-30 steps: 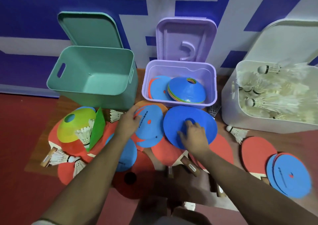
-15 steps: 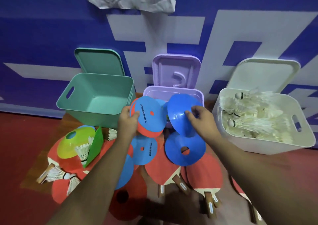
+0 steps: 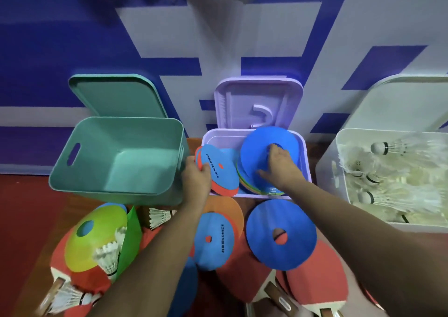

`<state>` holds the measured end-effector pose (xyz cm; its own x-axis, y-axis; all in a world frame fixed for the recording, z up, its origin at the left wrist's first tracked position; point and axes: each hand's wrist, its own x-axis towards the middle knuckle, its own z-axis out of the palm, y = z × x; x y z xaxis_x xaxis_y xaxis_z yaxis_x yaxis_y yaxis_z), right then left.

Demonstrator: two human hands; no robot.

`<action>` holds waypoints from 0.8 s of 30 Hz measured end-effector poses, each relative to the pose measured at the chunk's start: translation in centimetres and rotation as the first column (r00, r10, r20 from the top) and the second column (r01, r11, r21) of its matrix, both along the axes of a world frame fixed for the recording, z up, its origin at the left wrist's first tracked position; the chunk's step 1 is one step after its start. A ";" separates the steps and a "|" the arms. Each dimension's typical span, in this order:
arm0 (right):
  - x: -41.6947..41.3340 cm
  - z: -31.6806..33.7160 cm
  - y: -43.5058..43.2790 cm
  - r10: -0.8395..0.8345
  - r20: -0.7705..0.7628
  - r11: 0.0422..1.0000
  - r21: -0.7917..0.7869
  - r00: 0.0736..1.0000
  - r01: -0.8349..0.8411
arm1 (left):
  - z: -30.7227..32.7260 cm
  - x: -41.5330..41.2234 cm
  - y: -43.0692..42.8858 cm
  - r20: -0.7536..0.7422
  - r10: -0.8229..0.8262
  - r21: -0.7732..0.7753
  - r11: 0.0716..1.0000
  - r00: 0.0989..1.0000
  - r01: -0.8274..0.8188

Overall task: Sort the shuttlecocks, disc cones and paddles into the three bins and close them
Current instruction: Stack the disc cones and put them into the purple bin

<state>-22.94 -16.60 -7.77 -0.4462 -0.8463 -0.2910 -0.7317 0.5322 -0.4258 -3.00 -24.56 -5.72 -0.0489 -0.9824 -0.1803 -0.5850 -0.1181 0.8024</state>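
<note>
I see the fingers of the left hand closed on the left edge of a few flat discs, blue on top and orange-red under it. The hand holds them tilted over the left part of the purple bin. The right hand grips a blue cone: one finger goes into its centre hole and the other fingers lie spread on its surface. This cone is tilted above a stack of cones inside the same bin. The purple lid stands open against the wall behind.

To the left, just beside the purple bin, is the green bin, with nothing visible inside and its green lid leaning on the wall. To the right is the white bin, full of shuttlecocks, and its white lid is also open.

Nearer to me, on the floor, the other blue cone lies on red paddles. Left of it, a blue disc rests on an orange disc. At near left I see a yellow cone with a loose shuttlecock on it, and a green piece touching its right side. I cannot tell what this piece is.
</note>
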 end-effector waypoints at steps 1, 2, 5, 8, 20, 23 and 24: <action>0.4 -0.4 -0.1 0.025 -0.042 1.000 0.006 0.999 -0.025 | -0.3 0.0 -0.2 0.005 -0.006 0.002 1.000 1.000 0.006; 0.8 -0.7 -0.2 0.052 -0.089 0.999 0.014 0.995 -0.051 | -0.6 0.0 -0.4 0.014 -0.008 0.001 1.000 1.000 0.008; 1.0 -1.1 0.2 0.110 -0.182 0.993 -0.015 0.977 -0.114 | -1.0 0.0 -0.6 0.039 -0.024 -0.016 1.000 0.999 0.025; 0.1 -0.7 0.3 0.053 -0.081 0.982 -0.178 0.995 -0.066 | -1.2 0.2 -0.7 0.040 -0.033 -0.029 0.999 0.999 0.034; 3.4 -2.7 -1.4 0.251 -0.370 0.922 0.373 0.894 -0.105 | -0.8 0.6 -0.4 0.053 -0.027 -0.010 1.000 0.998 0.027; 3.9 -3.7 -1.5 0.204 -0.423 0.939 0.338 0.883 -0.055 | -0.9 0.7 -0.5 0.065 -0.034 -0.003 0.999 0.997 0.035; 4.0 -3.8 -1.5 0.196 -0.434 0.943 0.329 0.879 -0.048 | -0.9 0.7 -0.5 0.066 -0.037 -0.001 0.999 0.997 0.037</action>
<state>-18.98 -18.09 -11.54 -0.4896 -0.8075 -0.3290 -0.8707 0.4728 0.1354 -2.26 -25.10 -6.60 -0.0732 -0.9805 -0.1826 -0.6410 -0.0941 0.7618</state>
